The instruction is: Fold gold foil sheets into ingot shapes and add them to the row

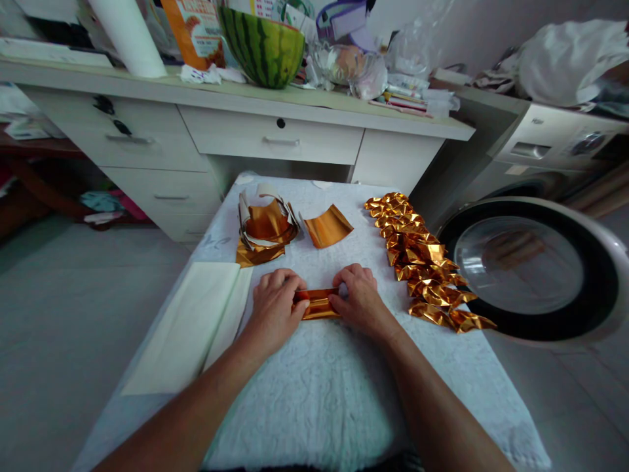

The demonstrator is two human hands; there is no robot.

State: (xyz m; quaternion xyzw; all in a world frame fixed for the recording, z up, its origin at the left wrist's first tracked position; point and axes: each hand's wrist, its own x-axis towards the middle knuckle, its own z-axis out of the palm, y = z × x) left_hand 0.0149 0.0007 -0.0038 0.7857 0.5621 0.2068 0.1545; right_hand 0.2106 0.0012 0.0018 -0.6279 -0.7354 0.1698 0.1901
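Observation:
A partly rolled or folded sheet of gold foil paper [320, 305] lies across the middle of the cloth-covered table [314, 393]. My left hand [279, 303] grips its left end between thumb and fingers, and my right hand [360, 298] grips the right end the same way. Beyond my hands lies a loose, curved gold sheet [328, 227]. A curled stack of gold and white paper [268, 226] is to its left. Several folded gold foil pieces [422, 255] form a long row on the right side.
Pale paper sheets [189, 328] lie at the table's left. Behind stands a white desk [314, 105] bearing a cut watermelon [263, 49], a paper roll [128, 36] and bags. An open washing machine door [521, 262] is close to the table's right edge.

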